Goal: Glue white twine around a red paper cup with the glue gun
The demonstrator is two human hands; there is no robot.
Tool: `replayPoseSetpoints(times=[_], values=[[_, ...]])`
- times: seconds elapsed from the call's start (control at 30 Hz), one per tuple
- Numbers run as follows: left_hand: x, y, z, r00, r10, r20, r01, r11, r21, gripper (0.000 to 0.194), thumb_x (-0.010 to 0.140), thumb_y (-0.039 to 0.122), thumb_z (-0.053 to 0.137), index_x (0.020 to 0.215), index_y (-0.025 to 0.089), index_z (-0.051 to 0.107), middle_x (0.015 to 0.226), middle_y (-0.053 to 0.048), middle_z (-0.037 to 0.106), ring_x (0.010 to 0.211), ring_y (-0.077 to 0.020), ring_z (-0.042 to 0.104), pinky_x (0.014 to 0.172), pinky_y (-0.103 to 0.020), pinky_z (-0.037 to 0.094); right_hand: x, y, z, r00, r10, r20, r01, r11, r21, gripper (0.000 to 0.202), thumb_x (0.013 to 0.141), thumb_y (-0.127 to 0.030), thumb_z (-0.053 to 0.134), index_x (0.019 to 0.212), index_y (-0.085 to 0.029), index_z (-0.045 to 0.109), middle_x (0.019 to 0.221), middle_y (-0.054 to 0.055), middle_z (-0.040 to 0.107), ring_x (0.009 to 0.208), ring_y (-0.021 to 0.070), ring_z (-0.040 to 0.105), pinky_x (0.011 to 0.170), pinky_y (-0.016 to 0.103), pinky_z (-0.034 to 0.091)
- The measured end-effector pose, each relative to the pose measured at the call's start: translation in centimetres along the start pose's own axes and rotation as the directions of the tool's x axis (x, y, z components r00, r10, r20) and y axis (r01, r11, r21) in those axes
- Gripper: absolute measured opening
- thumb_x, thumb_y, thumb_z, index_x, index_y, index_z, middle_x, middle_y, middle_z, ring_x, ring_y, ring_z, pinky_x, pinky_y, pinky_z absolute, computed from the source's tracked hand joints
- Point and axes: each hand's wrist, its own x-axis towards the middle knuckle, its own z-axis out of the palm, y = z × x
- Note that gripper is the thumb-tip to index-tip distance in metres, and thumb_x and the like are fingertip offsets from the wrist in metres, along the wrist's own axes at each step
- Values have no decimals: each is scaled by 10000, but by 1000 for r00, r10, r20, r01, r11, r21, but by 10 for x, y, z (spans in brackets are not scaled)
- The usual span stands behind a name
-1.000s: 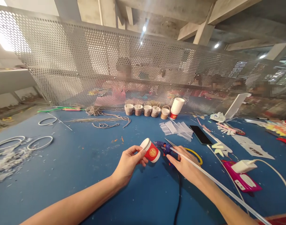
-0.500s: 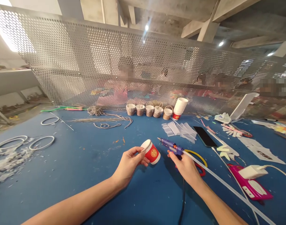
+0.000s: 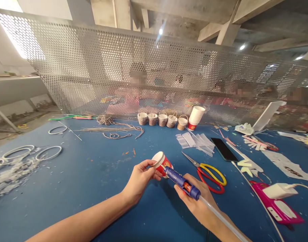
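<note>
My left hand [image 3: 141, 178] is closed on a red and white paper cup [image 3: 160, 160], which is tilted above the blue table, its mouth facing up and left. A thin cord seems to lie along the cup's rim under my fingertips. In my right hand [image 3: 196, 198] is a blue hot glue gun [image 3: 180, 180], with a long clear glue stick [image 3: 219, 216] running out of its back. The nozzle points at the cup's side just below the rim; whether it touches I cannot tell. Scissors [image 3: 206, 171] with yellow and red handles lie beyond my right hand.
Several cord-wrapped cups [image 3: 162, 120] and a stack of paper cups [image 3: 196, 117] stand along a perforated metal screen [image 3: 108, 67]. White strips [image 3: 195, 142], a phone [image 3: 224, 149] and a pink power strip [image 3: 282, 208] lie right. Cord [image 3: 105, 119], rings [image 3: 49, 153] and scraps lie left.
My right hand has brought the glue gun left and down, so its nozzle is now at the cup. The scissors are now uncovered. My left hand still holds the cup in nearly the same place.
</note>
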Motion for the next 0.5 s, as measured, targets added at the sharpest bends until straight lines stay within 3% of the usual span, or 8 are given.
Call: replayPoseSetpoints(times=[0.5], values=[[-1, -1, -1, 999, 32, 41, -34, 997, 62, 232, 721, 336, 709, 775, 118, 651, 586, -37, 703, 526, -122, 605, 569, -236, 487, -3, 1, 7, 991, -131, -36, 125, 983, -134, 128, 933, -275, 453, 833, -203, 488, 644, -15, 582, 531, 134, 588, 515, 221, 438]])
